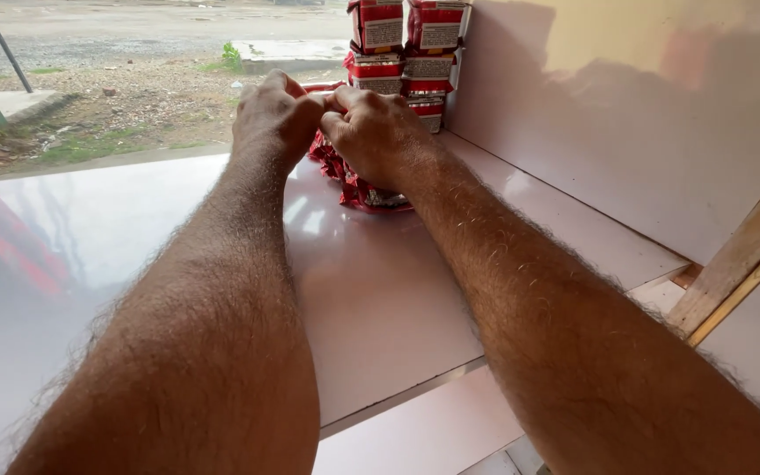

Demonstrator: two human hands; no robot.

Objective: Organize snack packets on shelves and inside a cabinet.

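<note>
Red foil packets (358,189) sit mid-counter (380,299), both my hands clamped on them: left hand (274,119) & right hand (371,132) touching. Prob mid-grip; next needs firm lift w/o crushing. Stacked packs (406,53) just beyond, by wall (626,114).

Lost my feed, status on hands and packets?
Left hand and right hand both closed on red foil packets on white counter. Stacked red packets right behind. Nothing in the way.

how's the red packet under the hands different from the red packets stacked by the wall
The packet under the hands lies low on the white counter, mostly covered by both hands; the stacked packets stand piled in two columns, untouched. Its foil looks crumpled; theirs looks squared. Both are red.
</note>
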